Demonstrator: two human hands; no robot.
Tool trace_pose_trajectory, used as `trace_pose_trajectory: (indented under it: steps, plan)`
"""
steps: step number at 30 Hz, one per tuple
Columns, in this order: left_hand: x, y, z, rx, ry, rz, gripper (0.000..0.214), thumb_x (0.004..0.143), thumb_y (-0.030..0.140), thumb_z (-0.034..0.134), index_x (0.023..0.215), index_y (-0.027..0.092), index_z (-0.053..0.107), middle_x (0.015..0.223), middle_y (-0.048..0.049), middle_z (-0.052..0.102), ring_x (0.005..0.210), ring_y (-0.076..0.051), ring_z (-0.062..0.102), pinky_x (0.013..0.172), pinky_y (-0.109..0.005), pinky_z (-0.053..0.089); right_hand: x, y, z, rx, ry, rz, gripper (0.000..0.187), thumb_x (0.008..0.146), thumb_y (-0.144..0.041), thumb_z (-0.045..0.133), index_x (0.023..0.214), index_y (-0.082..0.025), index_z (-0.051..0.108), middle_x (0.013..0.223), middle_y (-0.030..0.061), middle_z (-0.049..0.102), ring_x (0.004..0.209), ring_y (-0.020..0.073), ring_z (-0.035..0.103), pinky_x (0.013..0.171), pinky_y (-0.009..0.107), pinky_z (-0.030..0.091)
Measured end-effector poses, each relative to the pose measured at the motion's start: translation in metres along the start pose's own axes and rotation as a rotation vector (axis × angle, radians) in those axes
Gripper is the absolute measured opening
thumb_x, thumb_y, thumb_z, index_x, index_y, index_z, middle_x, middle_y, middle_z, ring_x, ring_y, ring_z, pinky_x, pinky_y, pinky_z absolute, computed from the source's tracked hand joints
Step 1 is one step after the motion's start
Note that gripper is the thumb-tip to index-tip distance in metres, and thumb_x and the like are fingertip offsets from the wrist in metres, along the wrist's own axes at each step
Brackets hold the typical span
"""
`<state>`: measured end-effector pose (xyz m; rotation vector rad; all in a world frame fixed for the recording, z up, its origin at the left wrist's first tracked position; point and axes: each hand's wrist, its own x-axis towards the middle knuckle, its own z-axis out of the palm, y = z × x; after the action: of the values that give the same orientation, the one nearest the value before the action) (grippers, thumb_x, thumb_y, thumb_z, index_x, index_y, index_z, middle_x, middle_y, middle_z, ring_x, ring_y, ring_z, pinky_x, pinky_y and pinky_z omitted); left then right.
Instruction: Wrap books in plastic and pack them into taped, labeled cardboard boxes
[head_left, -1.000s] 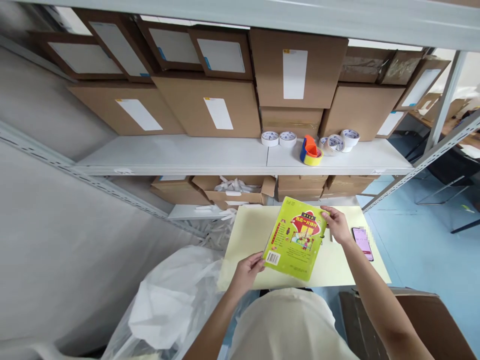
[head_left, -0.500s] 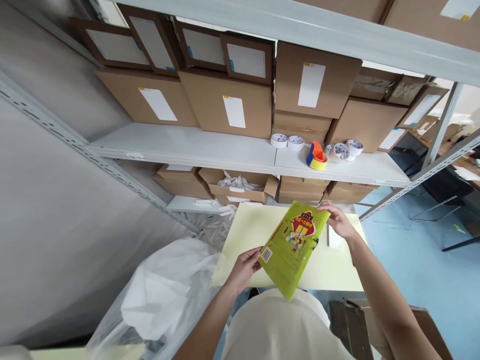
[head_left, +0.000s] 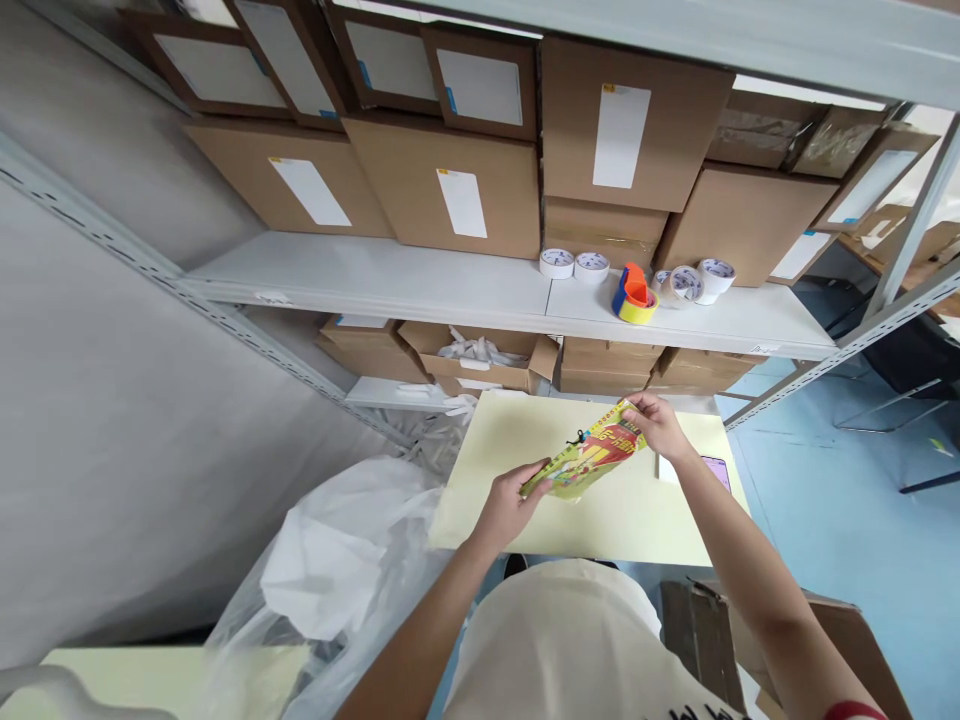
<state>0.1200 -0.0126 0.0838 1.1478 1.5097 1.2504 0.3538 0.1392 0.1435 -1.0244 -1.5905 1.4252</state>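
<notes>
Both my hands hold a thin yellow-green book (head_left: pixel 589 462) with a red and yellow cover above a pale yellow table (head_left: pixel 525 450). My left hand (head_left: pixel 511 503) grips its near left corner with closed fingers. My right hand (head_left: pixel 658 424) pinches its far right corner. The book is tipped nearly edge-on to me, its cover facing up and away. A phone (head_left: pixel 716 470) with a pink screen lies on the table just right of my right wrist, partly hidden by my arm.
A white shelf (head_left: pixel 420 290) behind the table carries tape rolls (head_left: pixel 574 264) and an orange-blue tape dispenser (head_left: pixel 634 297), with cardboard boxes (head_left: pixel 442 190) stacked behind. An open box (head_left: pixel 480 365) sits below. A large clear plastic bag (head_left: pixel 337 580) lies left; a cardboard box (head_left: pixel 847 630) stands lower right.
The book has tilted from facing me to nearly edge-on and moved slightly away over the table. Both hands kept their grip on its corners. My view shifted a little.
</notes>
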Motion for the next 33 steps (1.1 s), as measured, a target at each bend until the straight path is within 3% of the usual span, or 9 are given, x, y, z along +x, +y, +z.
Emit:
trace_pose_trajectory:
  steps: [6, 9, 12, 17, 22, 26, 29, 33]
  plan:
    - [0.005, -0.004, 0.014, -0.074, 0.172, -0.068, 0.044, 0.071, 0.059, 0.067, 0.082, 0.017, 0.075, 0.073, -0.0033, 0.073, 0.070, -0.020, 0.064, 0.062, -0.025, 0.050, -0.007, -0.001, -0.022, 0.057, -0.093, 0.078, 0.043, 0.061, -0.051, 0.082, 0.088, -0.021, 0.070, 0.085, 0.0044, 0.075, 0.077, 0.0215, 0.069, 0.075, 0.036, 0.054]
    - [0.005, -0.008, 0.024, -0.201, 0.213, -0.142, 0.050, 0.069, 0.064, 0.066, 0.082, 0.016, 0.073, 0.074, -0.0033, 0.072, 0.070, -0.019, 0.064, 0.062, -0.025, 0.050, -0.019, 0.010, -0.038, 0.139, -0.101, 0.134, 0.050, 0.055, -0.052, 0.086, 0.091, -0.021, 0.070, 0.089, 0.0058, 0.075, 0.081, 0.0235, 0.069, 0.078, 0.039, 0.054]
    - [0.005, -0.012, 0.039, -0.308, 0.241, -0.206, 0.057, 0.068, 0.070, 0.065, 0.087, 0.016, 0.072, 0.079, -0.0050, 0.073, 0.078, -0.022, 0.067, 0.065, -0.028, 0.052, -0.036, 0.032, -0.036, 0.298, -0.101, 0.167, 0.064, 0.053, -0.058, 0.086, 0.104, -0.026, 0.067, 0.098, 0.0072, 0.074, 0.088, 0.0255, 0.070, 0.082, 0.041, 0.054]
    - [-0.001, -0.030, 0.053, -0.380, 0.322, -0.262, 0.057, 0.070, 0.066, 0.067, 0.095, 0.016, 0.073, 0.087, -0.0061, 0.075, 0.085, -0.024, 0.068, 0.071, -0.030, 0.054, -0.073, 0.074, -0.006, 0.358, -0.188, 0.277, 0.066, 0.067, -0.051, 0.080, 0.127, -0.034, 0.057, 0.118, 0.0071, 0.067, 0.102, 0.0248, 0.066, 0.087, 0.041, 0.053]
    - [-0.018, -0.067, 0.041, -0.200, 0.424, -0.302, 0.056, 0.074, 0.061, 0.066, 0.106, 0.016, 0.072, 0.096, -0.0071, 0.075, 0.095, -0.025, 0.067, 0.083, -0.032, 0.052, -0.092, 0.107, 0.016, 0.377, -0.245, 0.456, 0.064, 0.070, -0.045, 0.077, 0.129, -0.038, 0.056, 0.115, 0.0050, 0.061, 0.092, 0.0226, 0.066, 0.081, 0.042, 0.055]
    - [-0.024, -0.099, 0.027, -0.118, 0.451, -0.386, 0.058, 0.075, 0.063, 0.062, 0.107, 0.016, 0.070, 0.098, -0.0082, 0.075, 0.092, -0.024, 0.068, 0.082, -0.032, 0.052, -0.078, 0.129, 0.042, 0.316, -0.164, 0.572, 0.055, 0.064, -0.032, 0.077, 0.118, -0.034, 0.065, 0.097, 0.0016, 0.060, 0.081, 0.0196, 0.065, 0.078, 0.041, 0.056]
    - [-0.014, -0.117, 0.010, -0.068, 0.452, -0.389, 0.054, 0.077, 0.061, 0.059, 0.105, 0.017, 0.070, 0.100, -0.0087, 0.074, 0.096, -0.025, 0.067, 0.084, -0.032, 0.051, -0.059, 0.149, 0.073, 0.268, -0.097, 0.631, 0.054, 0.059, -0.025, 0.074, 0.112, -0.031, 0.067, 0.090, 0.0001, 0.059, 0.073, 0.0173, 0.062, 0.073, 0.040, 0.057]
    - [0.009, -0.141, -0.026, 0.045, 0.351, -0.419, 0.041, 0.082, 0.055, 0.056, 0.090, 0.017, 0.070, 0.081, -0.0065, 0.072, 0.088, -0.024, 0.066, 0.076, -0.031, 0.049, -0.035, 0.179, 0.119, 0.224, -0.048, 0.702, 0.054, 0.056, -0.024, 0.070, 0.109, -0.028, 0.066, 0.085, 0.0004, 0.059, 0.072, 0.0193, 0.063, 0.068, 0.039, 0.057]
